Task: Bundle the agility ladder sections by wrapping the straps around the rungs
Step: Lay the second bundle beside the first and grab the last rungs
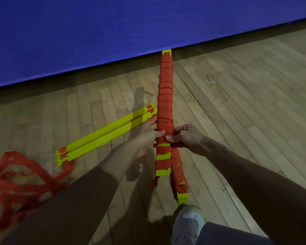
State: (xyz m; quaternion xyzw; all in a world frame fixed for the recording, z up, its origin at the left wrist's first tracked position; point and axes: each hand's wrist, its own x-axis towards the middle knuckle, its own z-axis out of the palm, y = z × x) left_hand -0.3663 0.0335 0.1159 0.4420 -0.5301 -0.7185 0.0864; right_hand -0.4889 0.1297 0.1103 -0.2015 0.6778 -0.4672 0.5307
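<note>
Both left hand (pixel 148 134) and right hand (pixel 185 136) grip the wrapped bundle (pixel 165 119) mid-length; rungs (pixel 163 157) seem stiff and light, strap (pixel 164 85) soft.

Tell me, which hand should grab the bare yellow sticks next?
Probably the left hand: the bare yellow rungs lie beside it, while the right hand grips the wrapped bundle on its far side.

No readable text — none anywhere.

Dim, slightly soft picture — darkest along the bottom edge. Arm shadows fall forward-left across the wooden floor (pixel 237 96), whose boards bow toward the edges — wide-angle distortion.
</note>
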